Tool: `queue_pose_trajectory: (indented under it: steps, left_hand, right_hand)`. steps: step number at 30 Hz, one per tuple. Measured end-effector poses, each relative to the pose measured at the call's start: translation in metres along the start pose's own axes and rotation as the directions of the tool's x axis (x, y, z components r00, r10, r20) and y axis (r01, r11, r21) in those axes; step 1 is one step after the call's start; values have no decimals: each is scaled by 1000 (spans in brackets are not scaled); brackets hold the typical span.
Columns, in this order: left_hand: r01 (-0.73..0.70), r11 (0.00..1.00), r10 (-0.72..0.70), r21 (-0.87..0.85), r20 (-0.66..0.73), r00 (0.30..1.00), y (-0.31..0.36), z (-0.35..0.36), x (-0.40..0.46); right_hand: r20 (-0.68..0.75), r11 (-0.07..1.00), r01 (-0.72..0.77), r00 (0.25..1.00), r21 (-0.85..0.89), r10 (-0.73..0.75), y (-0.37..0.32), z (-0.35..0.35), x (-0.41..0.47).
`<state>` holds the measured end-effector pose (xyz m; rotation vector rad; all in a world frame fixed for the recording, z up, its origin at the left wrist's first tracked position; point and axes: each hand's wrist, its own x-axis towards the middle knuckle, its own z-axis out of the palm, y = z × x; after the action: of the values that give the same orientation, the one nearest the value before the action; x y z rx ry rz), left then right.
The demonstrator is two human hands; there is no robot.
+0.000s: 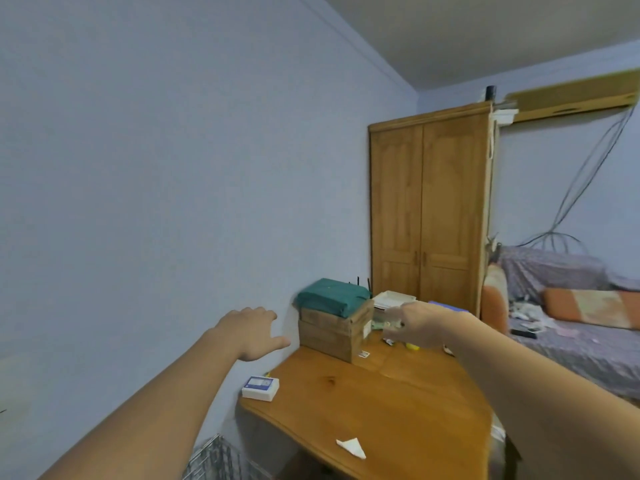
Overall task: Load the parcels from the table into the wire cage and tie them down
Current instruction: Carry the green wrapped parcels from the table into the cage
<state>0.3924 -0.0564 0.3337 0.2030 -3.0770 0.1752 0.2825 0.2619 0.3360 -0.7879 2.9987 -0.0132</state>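
A brown cardboard parcel (334,332) stands at the far corner of the wooden table (381,403), with a green wrapped parcel (330,296) lying on top of it. My left hand (254,332) reaches out in the air just left of the stack, fingers relaxed and holding nothing. My right hand (420,323) is blurred and stretched out just right of the stack, fingers spread, holding nothing. A corner of the wire cage (216,459) shows on the floor below the table's left edge.
A small white and blue box (260,388) lies at the table's left edge, a scrap of white paper (353,446) near its front. White trays (393,297) and small items sit behind my right hand. A wooden wardrobe (429,209) and a bed (571,317) stand beyond.
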Motion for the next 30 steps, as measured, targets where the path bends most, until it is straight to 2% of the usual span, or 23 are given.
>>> queue_pose_trajectory:
  steps: [12,17,23,30]
  left_hand:
    - [-19,998,20,-66,20,1000,118,17,58]
    - [-13,997,16,-70,36,999,131,23,83]
    - [-42,992,57,-122,119,991,140,36,118]
    - [-78,987,96,-137,126,987,148,45,175]
  right_hand:
    - [-27,999,42,999,-11,-43,103,11,16]
    - [-18,998,64,998,-4,-64,119,24,30]
    - [0,997,78,997,2,-78,134,37,54]
    - [8,999,47,999,5,-47,155,44,95]
